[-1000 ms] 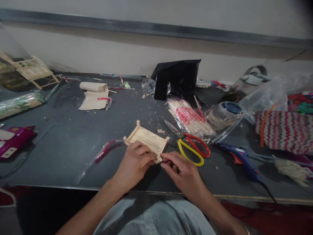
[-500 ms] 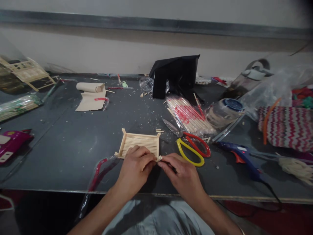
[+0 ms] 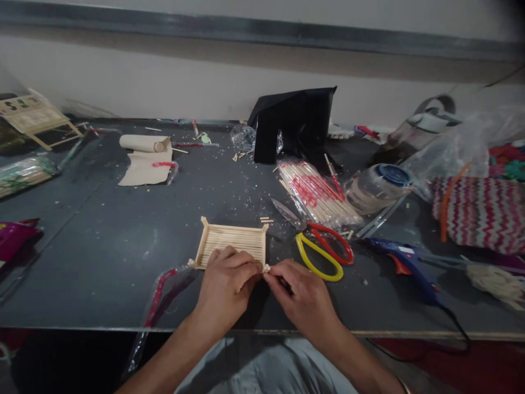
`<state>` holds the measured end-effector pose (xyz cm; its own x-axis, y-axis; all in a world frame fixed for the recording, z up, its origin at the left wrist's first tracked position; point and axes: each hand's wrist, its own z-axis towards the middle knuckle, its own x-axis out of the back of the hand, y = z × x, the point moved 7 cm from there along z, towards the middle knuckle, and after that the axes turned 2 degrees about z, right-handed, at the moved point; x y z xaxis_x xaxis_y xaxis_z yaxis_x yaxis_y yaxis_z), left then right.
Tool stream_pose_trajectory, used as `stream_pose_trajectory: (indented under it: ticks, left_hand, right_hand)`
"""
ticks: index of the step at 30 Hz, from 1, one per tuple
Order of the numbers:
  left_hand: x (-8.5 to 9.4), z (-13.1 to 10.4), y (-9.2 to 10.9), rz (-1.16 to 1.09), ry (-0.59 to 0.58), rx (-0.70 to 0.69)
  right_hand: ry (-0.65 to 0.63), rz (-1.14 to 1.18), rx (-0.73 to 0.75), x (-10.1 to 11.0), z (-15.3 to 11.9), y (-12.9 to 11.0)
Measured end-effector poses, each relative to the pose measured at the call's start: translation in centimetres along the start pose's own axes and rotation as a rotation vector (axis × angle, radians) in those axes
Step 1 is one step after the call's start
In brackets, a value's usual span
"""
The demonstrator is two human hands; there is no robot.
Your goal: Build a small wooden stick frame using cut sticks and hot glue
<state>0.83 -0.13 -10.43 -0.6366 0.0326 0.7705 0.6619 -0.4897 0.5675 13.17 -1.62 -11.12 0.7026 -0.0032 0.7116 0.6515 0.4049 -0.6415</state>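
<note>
Dark tabletop (image 3: pixel 102 246) bore the stick tray (image 3: pixel 233 236), the left hand (image 3: pixel 225 280), fingers curled over it, apparently steadying it as the right hand (image 3: pixel 304 290) pinched its corner, fingertips nearly together.

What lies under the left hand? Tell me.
Under the left hand runs part of the slatted stick tray; its floor and far rim show beyond it. Much of the near edge, and anything beneath the palm, is covered.
</note>
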Motion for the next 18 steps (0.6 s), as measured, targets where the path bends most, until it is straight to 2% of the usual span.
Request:
stream_pose_trajectory:
  ticks: [18]
  left_hand:
    - [0.21,0.33,0.1,-0.002,-0.007,-0.024]
  right_hand:
    - [-0.022,-0.026,0.01,-0.12,-0.14,-0.16]
